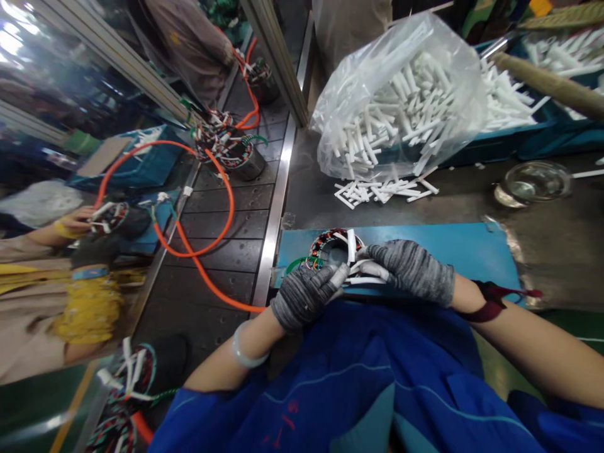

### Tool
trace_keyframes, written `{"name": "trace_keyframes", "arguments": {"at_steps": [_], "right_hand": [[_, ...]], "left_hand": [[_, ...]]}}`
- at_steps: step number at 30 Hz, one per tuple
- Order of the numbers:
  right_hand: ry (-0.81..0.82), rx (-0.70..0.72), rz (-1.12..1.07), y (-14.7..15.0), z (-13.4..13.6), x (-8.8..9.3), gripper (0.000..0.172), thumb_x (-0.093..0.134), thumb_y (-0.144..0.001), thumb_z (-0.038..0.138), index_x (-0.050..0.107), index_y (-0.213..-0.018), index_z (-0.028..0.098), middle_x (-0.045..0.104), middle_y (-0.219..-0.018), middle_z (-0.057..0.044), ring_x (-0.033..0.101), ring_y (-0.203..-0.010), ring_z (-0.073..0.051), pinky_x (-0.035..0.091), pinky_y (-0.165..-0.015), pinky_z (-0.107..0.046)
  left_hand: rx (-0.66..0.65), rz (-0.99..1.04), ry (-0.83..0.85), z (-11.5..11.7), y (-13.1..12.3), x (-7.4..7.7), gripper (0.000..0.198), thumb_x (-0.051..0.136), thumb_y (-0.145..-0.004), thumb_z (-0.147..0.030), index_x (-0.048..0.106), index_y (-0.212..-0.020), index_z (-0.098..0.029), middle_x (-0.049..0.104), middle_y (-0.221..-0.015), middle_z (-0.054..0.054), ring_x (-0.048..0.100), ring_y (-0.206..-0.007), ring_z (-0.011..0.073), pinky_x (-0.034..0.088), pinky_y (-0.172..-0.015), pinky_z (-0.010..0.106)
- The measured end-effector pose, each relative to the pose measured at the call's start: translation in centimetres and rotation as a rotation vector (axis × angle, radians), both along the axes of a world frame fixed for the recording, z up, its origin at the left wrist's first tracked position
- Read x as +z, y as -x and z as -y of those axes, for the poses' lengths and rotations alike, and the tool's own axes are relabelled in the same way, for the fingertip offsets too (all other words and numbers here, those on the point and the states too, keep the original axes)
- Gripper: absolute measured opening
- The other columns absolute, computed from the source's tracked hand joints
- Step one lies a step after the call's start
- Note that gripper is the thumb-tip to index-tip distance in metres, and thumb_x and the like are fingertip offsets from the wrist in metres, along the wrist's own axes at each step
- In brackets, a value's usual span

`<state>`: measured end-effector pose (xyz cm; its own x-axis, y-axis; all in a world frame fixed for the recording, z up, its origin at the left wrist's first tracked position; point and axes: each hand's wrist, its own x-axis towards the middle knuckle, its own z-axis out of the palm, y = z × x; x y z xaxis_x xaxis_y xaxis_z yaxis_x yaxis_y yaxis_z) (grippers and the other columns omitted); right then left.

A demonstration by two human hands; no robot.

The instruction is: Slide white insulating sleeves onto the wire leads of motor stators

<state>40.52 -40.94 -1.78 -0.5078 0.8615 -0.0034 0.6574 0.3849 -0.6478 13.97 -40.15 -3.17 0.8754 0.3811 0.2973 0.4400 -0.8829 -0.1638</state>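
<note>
Before me a round motor stator (325,241) with copper-red windings rests on a blue mat (438,236). Several white sleeves (352,245) stick out at its right side, and green wires (297,263) curve from its left. My left hand (306,296), in a grey striped glove, is at the stator's near edge with fingertips closed by the white sleeves. My right hand (410,267), gloved alike, pinches at a white sleeve (370,270) on the stator's right. Exactly which wire or sleeve the left fingertips grip is hidden.
A clear plastic bag (406,100) of white sleeves lies over blue bins, with loose sleeves (384,190) spilled below. A glass bowl (535,182) stands right. Left, a roller conveyor (245,214) carries more stators (243,160) and an orange hose (207,280); a co-worker's hands (78,220) handle another stator.
</note>
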Motion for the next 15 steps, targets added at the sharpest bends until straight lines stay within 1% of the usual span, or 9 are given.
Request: {"name": "trace_keyframes", "arguments": {"at_steps": [3,5,6,7,8,10,11,13,15], "right_hand": [[-0.009,0.015,-0.034,-0.2,-0.1,-0.7,0.038,0.044,-0.103,0.044,0.071,-0.116,0.021,0.077,-0.102,-0.007,0.074,-0.091,-0.023,0.057,-0.081,-0.033],[0.007,-0.008,-0.139,-0.8,0.6,-2.0,0.038,0.046,-0.102,0.046,0.066,-0.126,0.025,0.076,-0.108,-0.005,0.073,-0.096,-0.022,0.057,-0.085,-0.033],[0.012,-0.053,-0.199,-1.3,1.2,-2.8,0.039,0.049,-0.101,0.046,0.062,-0.132,0.027,0.076,-0.110,-0.004,0.073,-0.096,-0.021,0.057,-0.086,-0.032],[0.023,-0.115,-0.253,-1.9,1.9,-3.6,0.042,0.051,-0.100,0.046,0.057,-0.139,0.029,0.075,-0.112,-0.002,0.073,-0.096,-0.020,0.058,-0.085,-0.031],[0.016,-0.221,-0.287,-2.5,2.7,-4.5,0.045,0.053,-0.099,0.045,0.054,-0.142,0.031,0.075,-0.107,-0.001,0.073,-0.090,-0.019,0.059,-0.081,-0.030],[-0.022,-0.489,-0.318,-4.0,4.2,-5.9,0.043,0.050,-0.100,0.043,0.053,-0.142,0.031,0.075,-0.096,0.001,0.072,-0.077,-0.018,0.058,-0.069,-0.029],[-0.042,-0.584,-0.321,-4.6,4.8,-6.5,0.044,0.051,-0.100,0.044,0.053,-0.141,0.030,0.075,-0.095,0.000,0.072,-0.079,-0.019,0.057,-0.068,-0.029],[-0.065,-0.689,-0.245,-5.3,5.6,-7.0,0.046,0.055,-0.097,0.050,0.057,-0.137,0.028,0.076,-0.104,-0.003,0.074,-0.090,-0.023,0.058,-0.073,-0.033],[-0.072,-0.708,-0.178,-5.2,5.8,-7.1,0.044,0.052,-0.096,0.055,0.064,-0.128,0.028,0.076,-0.111,-0.005,0.074,-0.098,-0.029,0.061,-0.078,-0.039]], "left_hand": [[0.032,-0.021,-0.006,0.4,-0.2,0.5,0.038,0.063,-0.096,-0.036,0.065,-0.130,-0.021,0.075,-0.103,0.008,0.068,-0.082,0.0222,0.051,-0.074,0.035],[0.066,0.002,-0.023,0.7,-0.2,0.5,0.040,0.066,-0.094,-0.035,0.064,-0.132,-0.023,0.075,-0.114,0.008,0.068,-0.092,0.0233,0.051,-0.083,0.038],[0.086,0.029,-0.020,0.7,-0.3,0.3,0.042,0.067,-0.092,-0.037,0.063,-0.132,-0.024,0.073,-0.120,0.008,0.067,-0.100,0.0245,0.050,-0.090,0.040],[0.109,0.057,0.004,0.7,-0.3,0.0,0.046,0.068,-0.091,-0.041,0.062,-0.134,-0.025,0.071,-0.127,0.009,0.065,-0.109,0.0263,0.047,-0.097,0.043],[0.134,0.076,0.048,0.6,-0.3,-0.5,0.053,0.068,-0.089,-0.048,0.060,-0.136,-0.025,0.068,-0.132,0.009,0.061,-0.118,0.0287,0.044,-0.104,0.046],[0.172,0.066,0.163,0.3,-0.5,-1.5,0.065,0.067,-0.085,-0.060,0.058,-0.139,-0.024,0.063,-0.141,0.011,0.052,-0.132,0.0328,0.036,-0.114,0.053],[0.183,0.034,0.213,0.2,-0.6,-2.0,0.066,0.066,-0.085,-0.062,0.059,-0.139,-0.024,0.062,-0.142,0.011,0.050,-0.135,0.0337,0.033,-0.116,0.055],[0.187,-0.063,0.268,-0.1,-1.1,-2.3,0.056,0.063,-0.088,-0.057,0.062,-0.134,-0.024,0.064,-0.139,0.010,0.051,-0.135,0.0334,0.034,-0.115,0.057],[0.181,-0.159,0.288,-0.4,-1.6,-1.8,0.045,0.062,-0.090,-0.051,0.067,-0.125,-0.023,0.068,-0.132,0.009,0.055,-0.128,0.0327,0.040,-0.110,0.056]]}}
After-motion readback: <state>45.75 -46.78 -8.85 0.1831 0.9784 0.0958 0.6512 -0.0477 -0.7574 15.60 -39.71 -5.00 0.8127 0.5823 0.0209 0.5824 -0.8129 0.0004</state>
